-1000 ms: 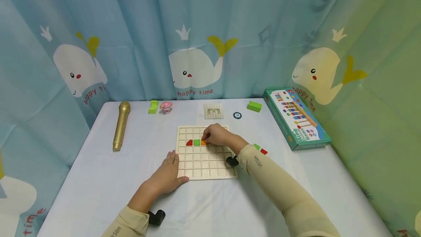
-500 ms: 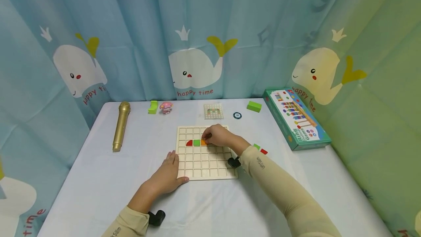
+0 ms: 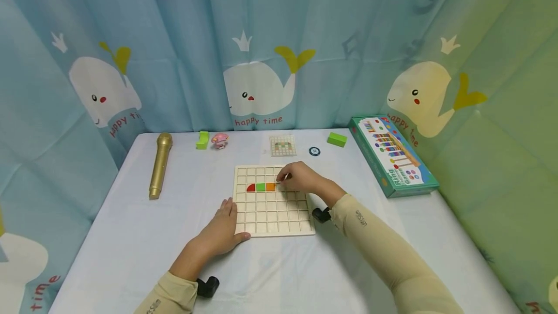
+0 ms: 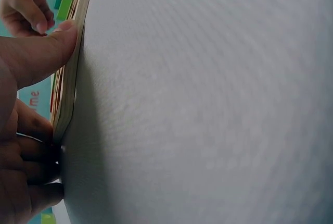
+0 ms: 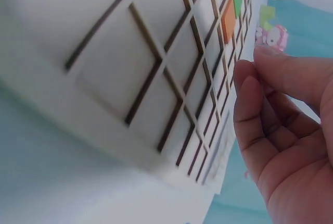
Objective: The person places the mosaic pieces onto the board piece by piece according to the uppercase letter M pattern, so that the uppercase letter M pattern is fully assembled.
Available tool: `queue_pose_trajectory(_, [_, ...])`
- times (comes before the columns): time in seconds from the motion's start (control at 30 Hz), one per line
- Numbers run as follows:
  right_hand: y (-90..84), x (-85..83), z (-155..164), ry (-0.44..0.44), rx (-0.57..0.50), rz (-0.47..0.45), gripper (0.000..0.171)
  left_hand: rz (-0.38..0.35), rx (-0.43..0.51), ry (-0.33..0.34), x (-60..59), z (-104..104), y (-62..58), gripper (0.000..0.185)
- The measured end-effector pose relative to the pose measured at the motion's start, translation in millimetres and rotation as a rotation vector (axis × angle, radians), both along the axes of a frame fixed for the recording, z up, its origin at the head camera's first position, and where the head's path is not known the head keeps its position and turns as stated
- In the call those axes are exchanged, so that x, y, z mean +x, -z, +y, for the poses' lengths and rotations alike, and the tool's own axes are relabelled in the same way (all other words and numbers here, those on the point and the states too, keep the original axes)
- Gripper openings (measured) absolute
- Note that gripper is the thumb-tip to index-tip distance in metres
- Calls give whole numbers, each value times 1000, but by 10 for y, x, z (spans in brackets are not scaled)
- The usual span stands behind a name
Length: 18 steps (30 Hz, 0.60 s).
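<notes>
On the white table lies a square wooden grid board (image 3: 274,217). In one of its rows, a red quarter-round piece (image 3: 250,188), a green square piece (image 3: 260,187) and an orange square piece (image 3: 271,187) sit side by side. My left hand (image 3: 220,229) rests against the board's left edge, fingers extended, thumb at the near corner. Just right of the orange piece, my right hand (image 3: 301,178) hovers over the grid; in the right wrist view its fingers (image 5: 248,99) are loosely bent, with nothing visible between them and the thumb.
Behind the board lie a pattern card (image 3: 283,146), a round chip (image 3: 314,151) and a green block (image 3: 337,139). A gold microphone (image 3: 160,166), a green bracket-shaped block (image 3: 202,140) and a pink figurine (image 3: 220,140) are at the left. A green game box (image 3: 394,159) is at the right.
My right hand has let go of the orange piece and drawn back to the right, uncovering it. Small green and red pieces on the right are now hidden by my right arm.
</notes>
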State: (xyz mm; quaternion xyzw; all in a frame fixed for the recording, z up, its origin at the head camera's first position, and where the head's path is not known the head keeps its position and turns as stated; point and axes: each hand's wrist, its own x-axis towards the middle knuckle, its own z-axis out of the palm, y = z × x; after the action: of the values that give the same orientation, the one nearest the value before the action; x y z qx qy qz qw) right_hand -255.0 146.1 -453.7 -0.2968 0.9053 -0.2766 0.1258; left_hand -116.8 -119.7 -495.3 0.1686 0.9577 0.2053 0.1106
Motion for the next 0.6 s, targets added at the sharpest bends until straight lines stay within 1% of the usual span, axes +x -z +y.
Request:
queue_pose_trajectory(0.3, [-94,83,275,80,21,-13,13,7,0,5,-19,1,6,94])
queue_pose_trajectory(0.43, [-97,96,420,114,22,-19,12,6,1,10,-11,0,-14,94])
queue_pose_trajectory(0.6, [-150,120,564,140,8,-14,13,4,3,8,3,-4,-41,93])
